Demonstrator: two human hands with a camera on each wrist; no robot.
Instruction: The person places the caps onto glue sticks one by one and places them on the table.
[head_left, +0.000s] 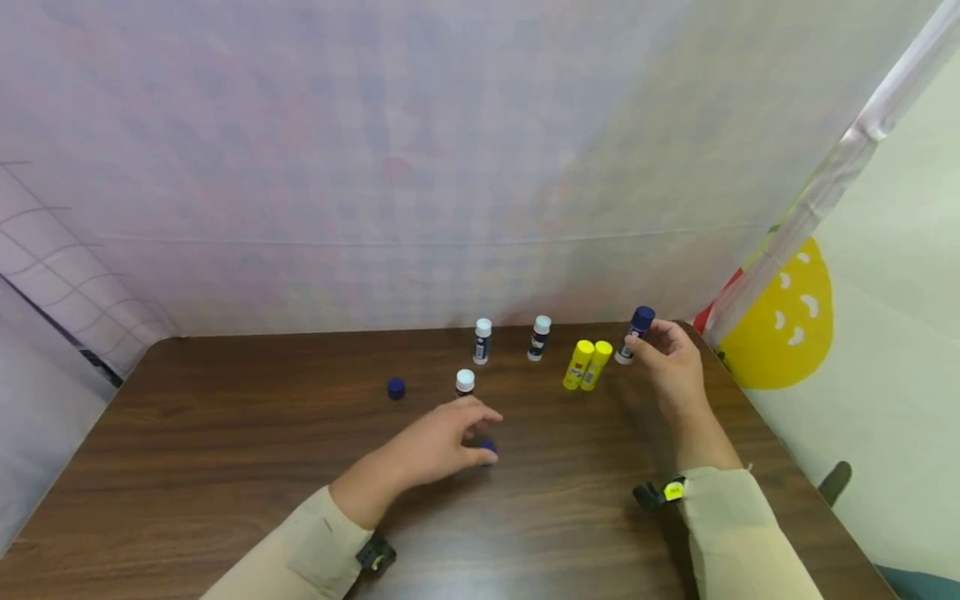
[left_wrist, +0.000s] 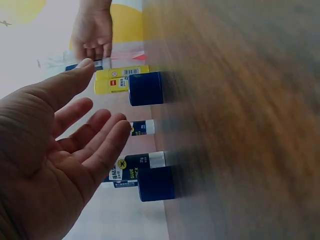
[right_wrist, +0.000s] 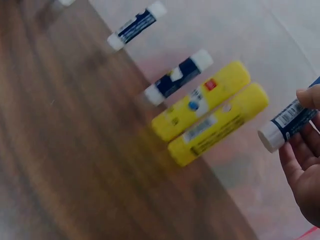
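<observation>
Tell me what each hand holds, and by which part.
The right hand grips the blue-capped glue stick by its labelled body, above the white base. The left hand holds nothing.

**Dressed in Beige, Trimmed in Black**

I wear long sleeves of plain, pale beige cloth. My left sleeve (head_left: pixel 292 554) creases softly and shows a small dark mark (head_left: pixel 327 525) near its cuff (head_left: pixel 348 510); my right sleeve (head_left: pixel 746 542) matches it in colour. A small, blocky black device (head_left: pixel 377 553) sits at the left cuff, with a little yellowish fleck on it. At the right one, another black piece (head_left: pixel 647 497) carries a bright yellow-green disc (head_left: pixel 674 490), its marking too small to read. Beyond the cloth, my left hand (head_left: pixel 442 437) and right hand (head_left: pixel 678 367) are bare.
</observation>
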